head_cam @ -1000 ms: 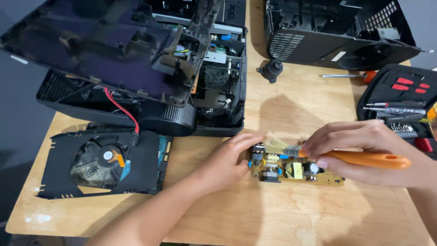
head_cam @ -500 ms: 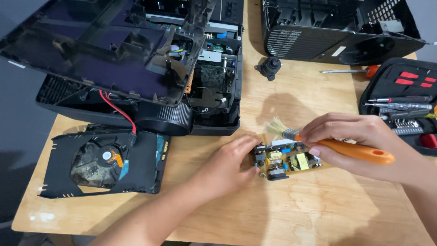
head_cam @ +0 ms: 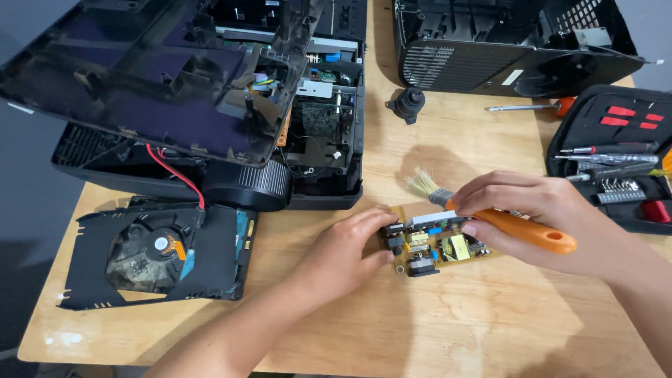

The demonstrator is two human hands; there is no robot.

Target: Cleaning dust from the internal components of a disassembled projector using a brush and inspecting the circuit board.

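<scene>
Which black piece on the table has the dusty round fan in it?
The flat black panel at the near left corner, beside the left hand; a dusty fan sits in it. The other black housings show none.
</scene>
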